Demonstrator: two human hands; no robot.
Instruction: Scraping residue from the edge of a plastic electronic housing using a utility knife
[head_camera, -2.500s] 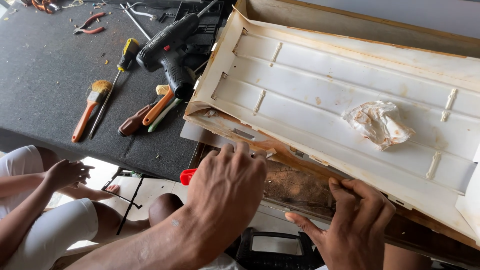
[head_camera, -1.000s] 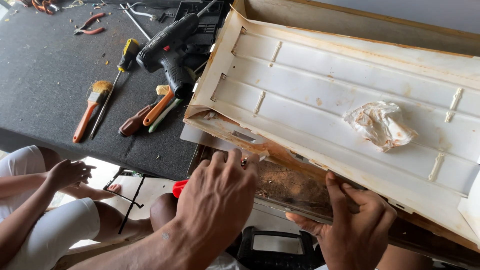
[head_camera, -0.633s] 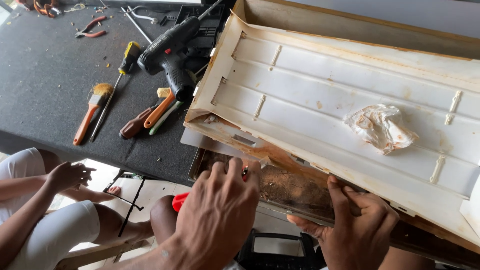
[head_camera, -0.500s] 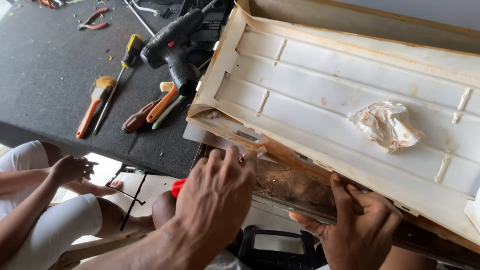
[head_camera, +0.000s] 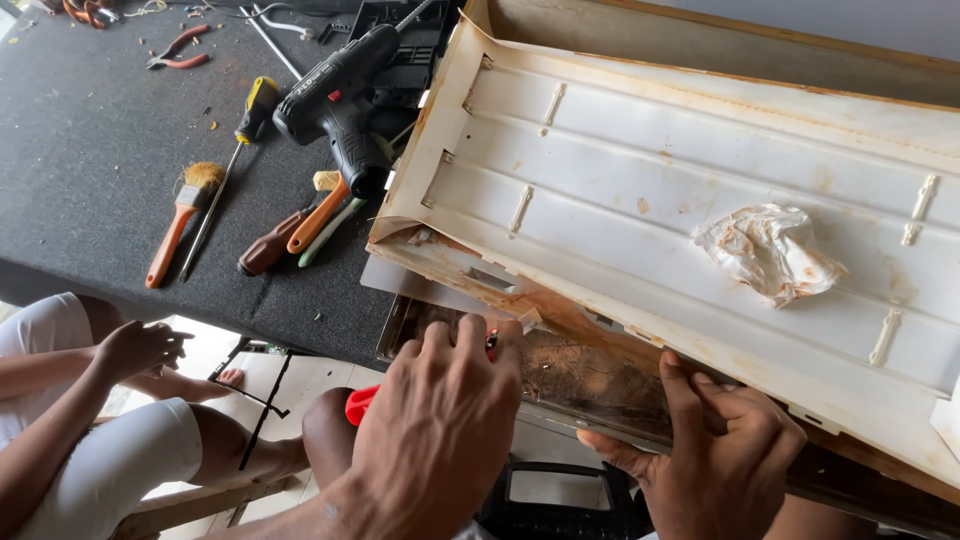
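My left hand (head_camera: 440, 420) is closed around a red-handled tool (head_camera: 362, 403). Its tip end shows red between my fingers, at the front lip of a rusty metal tray (head_camera: 580, 375). My right hand (head_camera: 715, 460) grips the same tray's front edge, thumb on top and fingers underneath. Above the tray lies a large, stained white plastic panel (head_camera: 620, 170) with raised ribs, tilted up toward me. A crumpled, dirty rag (head_camera: 768, 250) rests on the panel's right half. My left hand hides the tool's shaft.
On the dark felt tabletop (head_camera: 90, 150) lie a black power drill (head_camera: 340, 95), an orange-handled brush (head_camera: 180, 215), several screwdrivers (head_camera: 295, 230) and red pliers (head_camera: 175, 50). Another person in white shorts (head_camera: 120, 470) sits low at the left, hands together.
My left hand has slid a little down and toward me along the tray's front edge. My right hand keeps its grip. The seated person has barely moved.
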